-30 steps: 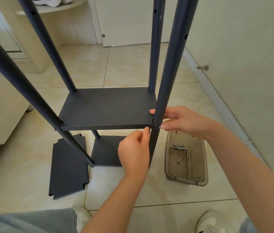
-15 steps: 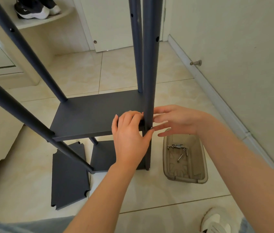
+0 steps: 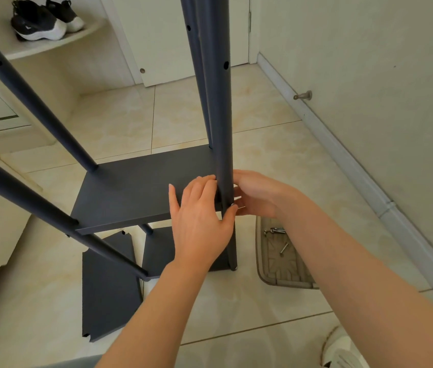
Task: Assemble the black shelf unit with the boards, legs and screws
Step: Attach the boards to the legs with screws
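No legible text or labels anywhere.

Only 1 view, worn on the head, aimed forward and steeply down at the tiled floor (image 3: 263, 309). Very close to the near leg (image 3: 222, 134), which rises past the lens. Wide enough to catch the wall (image 3: 369, 75) at right and a corner shelf (image 3: 50, 47) at far left.

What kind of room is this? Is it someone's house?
Probably a hallway in someone's home: black sneakers sit on a white corner shelf, the floor is shiny beige tile, and a white door stands at the back.
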{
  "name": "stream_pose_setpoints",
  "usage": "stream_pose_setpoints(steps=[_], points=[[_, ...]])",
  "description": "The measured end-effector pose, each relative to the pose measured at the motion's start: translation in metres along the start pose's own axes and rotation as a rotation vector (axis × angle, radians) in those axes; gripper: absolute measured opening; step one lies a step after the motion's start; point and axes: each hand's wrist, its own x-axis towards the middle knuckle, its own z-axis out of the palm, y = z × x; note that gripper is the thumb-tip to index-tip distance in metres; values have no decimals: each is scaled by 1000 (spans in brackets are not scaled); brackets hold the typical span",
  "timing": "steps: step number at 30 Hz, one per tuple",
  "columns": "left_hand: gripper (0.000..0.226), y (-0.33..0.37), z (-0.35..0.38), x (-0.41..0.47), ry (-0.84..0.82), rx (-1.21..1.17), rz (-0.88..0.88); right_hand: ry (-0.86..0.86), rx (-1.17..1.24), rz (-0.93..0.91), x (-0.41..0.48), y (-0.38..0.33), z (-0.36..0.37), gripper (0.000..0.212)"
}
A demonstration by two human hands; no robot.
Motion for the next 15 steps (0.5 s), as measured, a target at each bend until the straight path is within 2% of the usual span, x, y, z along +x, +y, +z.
stream_pose_setpoints(steps=[5,8,15], points=[[55,-6,2,-2,-90,117,47,-13,-29,-36,-3,1,-3,32],[67,-8,4,-4,-89,151,64,-36,-12,-41,-4,3,-5,32],[71,-12,11,-8,-43,190,69,37,39,-69,-6,16,-19,26]])
